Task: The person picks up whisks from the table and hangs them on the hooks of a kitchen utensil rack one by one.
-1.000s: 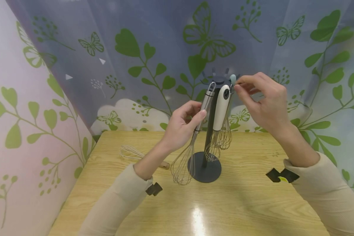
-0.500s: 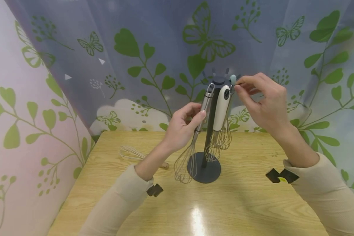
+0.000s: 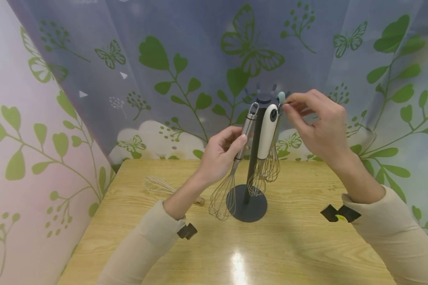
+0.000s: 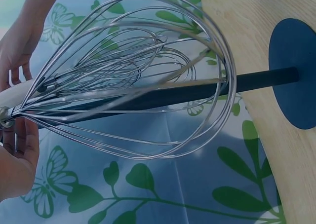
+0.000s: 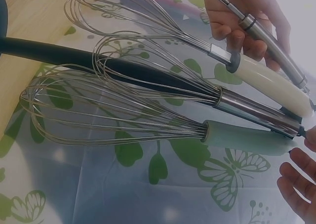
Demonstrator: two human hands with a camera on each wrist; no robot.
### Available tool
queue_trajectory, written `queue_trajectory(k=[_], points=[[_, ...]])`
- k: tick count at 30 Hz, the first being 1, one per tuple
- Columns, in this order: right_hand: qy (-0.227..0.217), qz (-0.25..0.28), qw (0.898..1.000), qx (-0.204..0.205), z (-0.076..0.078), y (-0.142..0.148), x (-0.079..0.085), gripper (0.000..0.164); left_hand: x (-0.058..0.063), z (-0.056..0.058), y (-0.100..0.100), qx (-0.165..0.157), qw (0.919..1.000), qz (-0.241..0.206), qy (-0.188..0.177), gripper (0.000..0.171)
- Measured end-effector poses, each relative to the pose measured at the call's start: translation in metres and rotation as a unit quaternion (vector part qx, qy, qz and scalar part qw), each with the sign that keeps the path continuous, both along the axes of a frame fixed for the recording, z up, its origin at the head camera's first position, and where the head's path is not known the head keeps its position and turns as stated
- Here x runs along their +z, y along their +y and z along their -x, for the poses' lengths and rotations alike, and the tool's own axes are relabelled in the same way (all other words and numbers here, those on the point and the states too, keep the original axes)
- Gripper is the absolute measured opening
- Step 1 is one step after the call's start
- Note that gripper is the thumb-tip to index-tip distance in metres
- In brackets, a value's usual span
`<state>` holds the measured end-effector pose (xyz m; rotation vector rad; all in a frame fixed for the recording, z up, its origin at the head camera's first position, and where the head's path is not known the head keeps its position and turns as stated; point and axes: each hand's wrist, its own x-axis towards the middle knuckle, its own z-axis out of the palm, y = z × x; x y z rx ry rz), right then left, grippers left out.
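Observation:
My left hand (image 3: pixel 217 156) holds a steel-handled whisk (image 3: pixel 248 126) between thumb and fingers, its wire head hanging down. Its top loop is close to a hook of the dark whisk stand (image 3: pixel 253 211). On the stand's right side hang a cream-handled whisk (image 3: pixel 267 134), another steel-handled whisk (image 5: pixel 256 113) and a pale green-handled whisk (image 5: pixel 247 138). My right hand (image 3: pixel 321 124) has thumb and index finger pinched at a hook of the stand, right by the upper end of the second steel handle. That contact is partly hidden by the fingers.
A whisk with a wooden handle (image 3: pixel 199 201) lies on the table (image 3: pixel 292 245), partly behind my left forearm. A patterned curtain (image 3: pixel 185 35) stands close behind the stand. More hooks show at the stand's back.
The whisk in my left hand swings slightly toward the stand and then dips a little. My right hand keeps its pinch at the hook.

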<state>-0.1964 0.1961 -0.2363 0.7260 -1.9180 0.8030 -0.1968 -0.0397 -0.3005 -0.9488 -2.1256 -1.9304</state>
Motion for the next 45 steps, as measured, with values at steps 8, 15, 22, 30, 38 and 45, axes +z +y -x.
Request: queue_trajectory(k=[8,15,22,30,38,45], points=[[-0.003,0.001,1.000,0.003,0.000,-0.001,-0.002,0.010,-0.005,0.000,0.000,0.003,0.9999,0.009,-0.004,0.032],[0.000,0.004,1.000,0.009,0.000,-0.001,-0.002,0.010,-0.008,0.003,0.000,0.003,0.9999,0.011,-0.004,0.032],[0.002,0.004,1.000,0.010,0.001,-0.001,-0.001,0.010,-0.008,0.007,0.000,0.004,0.9999,0.011,-0.001,0.030],[0.002,0.002,1.000,0.010,0.002,-0.002,-0.001,0.010,-0.010,0.010,0.001,0.004,0.9999,0.015,-0.007,0.030],[0.004,0.003,1.000,0.012,0.001,-0.001,-0.001,0.010,-0.010,0.012,0.002,0.010,0.9997,0.021,-0.002,0.029],[0.008,0.001,1.000,0.007,0.000,0.000,-0.003,0.010,-0.012,0.013,0.004,0.021,0.9990,0.039,-0.002,0.031]])
